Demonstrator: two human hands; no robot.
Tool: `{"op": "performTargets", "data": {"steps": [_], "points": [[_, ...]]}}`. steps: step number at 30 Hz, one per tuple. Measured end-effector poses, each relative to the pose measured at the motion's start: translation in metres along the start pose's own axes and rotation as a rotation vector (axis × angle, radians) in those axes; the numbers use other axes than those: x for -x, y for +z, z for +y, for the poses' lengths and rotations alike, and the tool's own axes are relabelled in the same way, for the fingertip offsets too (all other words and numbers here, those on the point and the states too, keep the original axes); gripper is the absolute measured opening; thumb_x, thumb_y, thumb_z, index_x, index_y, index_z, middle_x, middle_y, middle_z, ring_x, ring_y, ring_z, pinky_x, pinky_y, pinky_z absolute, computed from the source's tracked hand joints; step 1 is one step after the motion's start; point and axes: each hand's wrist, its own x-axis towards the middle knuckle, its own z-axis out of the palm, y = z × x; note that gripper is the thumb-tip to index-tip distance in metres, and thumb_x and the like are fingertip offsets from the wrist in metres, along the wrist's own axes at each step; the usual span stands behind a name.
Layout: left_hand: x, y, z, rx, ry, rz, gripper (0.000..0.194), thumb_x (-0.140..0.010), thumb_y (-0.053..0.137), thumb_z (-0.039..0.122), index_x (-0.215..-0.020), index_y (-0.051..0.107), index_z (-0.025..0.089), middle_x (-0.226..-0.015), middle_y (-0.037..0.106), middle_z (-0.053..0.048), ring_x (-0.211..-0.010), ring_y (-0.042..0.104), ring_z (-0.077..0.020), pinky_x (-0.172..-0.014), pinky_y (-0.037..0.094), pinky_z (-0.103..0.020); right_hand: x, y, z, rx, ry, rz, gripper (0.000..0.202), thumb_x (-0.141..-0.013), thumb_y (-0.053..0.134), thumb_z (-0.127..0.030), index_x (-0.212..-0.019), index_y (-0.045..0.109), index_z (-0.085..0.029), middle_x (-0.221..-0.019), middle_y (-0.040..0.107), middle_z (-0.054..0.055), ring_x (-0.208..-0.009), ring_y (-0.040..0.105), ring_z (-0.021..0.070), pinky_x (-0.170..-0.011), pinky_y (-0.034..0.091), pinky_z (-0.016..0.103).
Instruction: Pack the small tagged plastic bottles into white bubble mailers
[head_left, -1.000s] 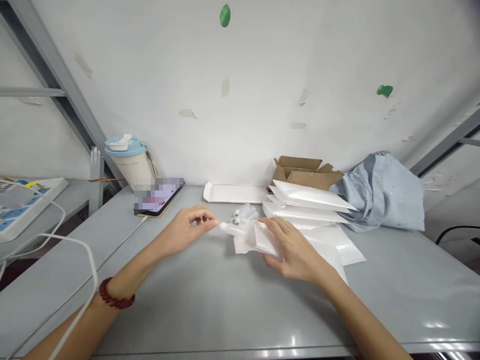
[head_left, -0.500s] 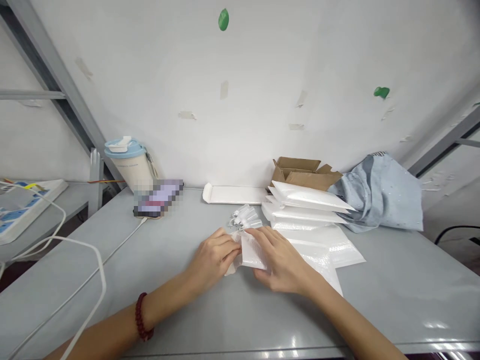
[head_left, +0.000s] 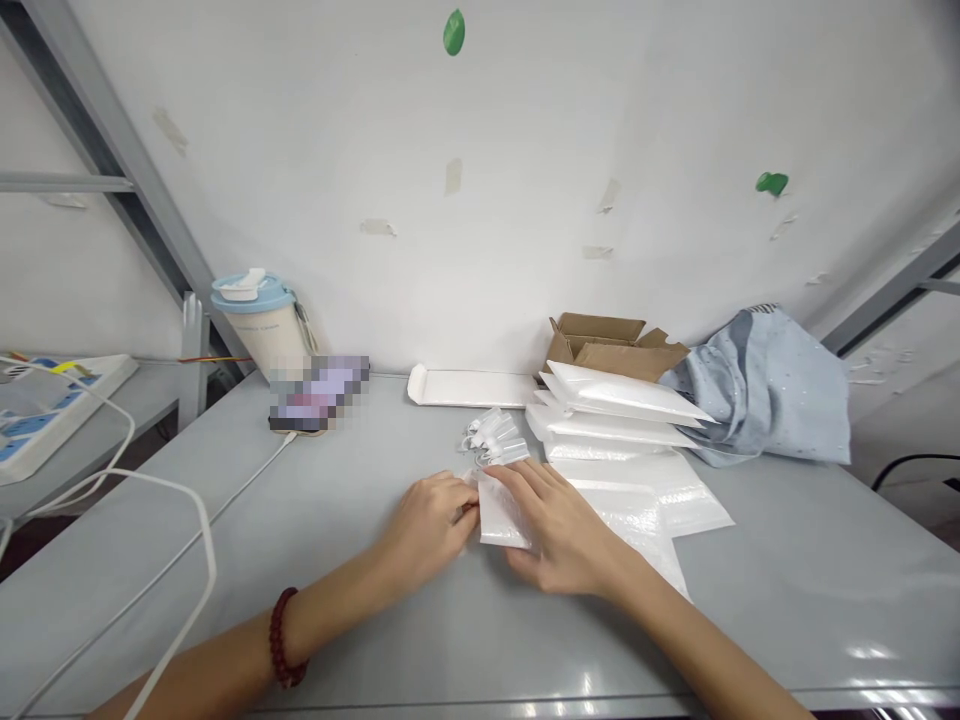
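Observation:
A small white bubble mailer [head_left: 501, 518] lies on the grey table between my hands. My right hand [head_left: 559, 530] grips it from the right, with fingers over the top and the thumb at its lower edge. My left hand [head_left: 435, 525] has curled fingers pinched at the mailer's left edge; the fingertips are partly hidden. Just beyond the hands is a cluster of small clear bags [head_left: 499, 437] with white, string-like contents. More flat white bubble mailers [head_left: 637, 515] lie to the right, partly behind my right hand.
Behind stand a pile of padded mailers [head_left: 615, 395], an open cardboard box [head_left: 626, 345] and a light blue cloth [head_left: 780, 390]. A long white mailer [head_left: 472, 388] lies along the wall. Leftward are a cup [head_left: 259, 325], a phone [head_left: 322, 395], a white cable [head_left: 210, 530] and a power strip [head_left: 67, 410].
The loose white flap that showed below my left fingers is out of sight, and the mailer's left edge now looks straight. Both hands stay nearly in place.

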Motion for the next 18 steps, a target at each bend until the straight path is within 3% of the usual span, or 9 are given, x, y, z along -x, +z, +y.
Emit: {"op": "performTargets", "data": {"steps": [3,7,9,11,15,16,18], "points": [[-0.001,-0.008,0.006,0.21,-0.072,-0.08,0.029,-0.08,0.042,0.016,-0.057,0.06,0.015,-0.051,0.046,0.002,-0.052,0.039,-0.0101,-0.051,0.03,-0.022,0.0,0.0,-0.001,-0.004,-0.017,0.006,0.067,-0.064,0.051,-0.018,-0.129,0.033,-0.017,-0.112,0.051,0.011,-0.102,0.046,0.0265,-0.087,0.039,0.042],[-0.001,-0.016,0.009,0.432,-0.136,-0.297,0.032,-0.079,0.041,0.019,-0.051,0.055,0.015,-0.048,0.03,0.005,-0.046,0.025,-0.0078,-0.045,0.02,-0.022,0.001,0.0,-0.002,0.006,-0.031,0.026,0.066,-0.064,0.051,-0.018,-0.127,0.035,-0.017,-0.113,0.051,0.011,-0.103,0.047,0.0259,-0.087,0.04,0.042],[-0.002,-0.019,0.008,0.47,-0.147,-0.342,0.031,-0.079,0.042,0.02,-0.053,0.058,0.015,-0.047,0.033,0.005,-0.046,0.028,-0.0079,-0.044,0.021,-0.021,0.001,-0.001,-0.002,0.007,-0.031,0.041,0.066,-0.064,0.052,-0.017,-0.127,0.035,-0.017,-0.113,0.052,0.011,-0.102,0.047,0.0257,-0.086,0.041,0.042],[-0.004,-0.023,0.005,0.454,-0.168,-0.262,0.027,-0.08,0.044,0.023,-0.064,0.065,0.016,-0.052,0.048,0.003,-0.05,0.04,-0.0097,-0.048,0.029,-0.021,0.001,-0.004,-0.001,0.003,-0.035,0.057,0.067,-0.064,0.052,-0.017,-0.128,0.034,-0.017,-0.114,0.052,0.011,-0.103,0.047,0.0257,-0.087,0.041,0.042],[-0.007,-0.032,-0.005,0.207,-0.282,0.125,0.026,-0.075,0.057,0.038,-0.088,0.065,0.018,-0.072,0.063,0.0,-0.057,0.048,-0.0129,-0.055,0.038,-0.024,0.002,-0.01,0.001,0.0,-0.037,0.122,0.066,-0.066,0.052,-0.016,-0.129,0.033,-0.017,-0.117,0.051,0.012,-0.103,0.047,0.026,-0.086,0.042,0.042],[-0.008,-0.033,-0.007,0.175,-0.297,0.151,0.029,-0.073,0.059,0.042,-0.088,0.063,0.018,-0.074,0.062,0.0,-0.057,0.047,-0.0126,-0.054,0.038,-0.024,0.002,-0.011,0.001,0.001,-0.039,0.136,0.066,-0.066,0.052,-0.017,-0.129,0.034,-0.017,-0.117,0.051,0.012,-0.102,0.047,0.026,-0.085,0.042,0.042],[-0.009,-0.034,-0.01,0.243,-0.297,0.026,0.03,-0.073,0.059,0.047,-0.079,0.06,0.017,-0.069,0.058,0.001,-0.055,0.044,-0.0115,-0.051,0.035,-0.023,0.003,-0.012,0.001,0.014,-0.056,0.151,0.065,-0.067,0.053,-0.018,-0.129,0.035,-0.017,-0.117,0.051,0.012,-0.103,0.047,0.0263,-0.086,0.042,0.043]]}}
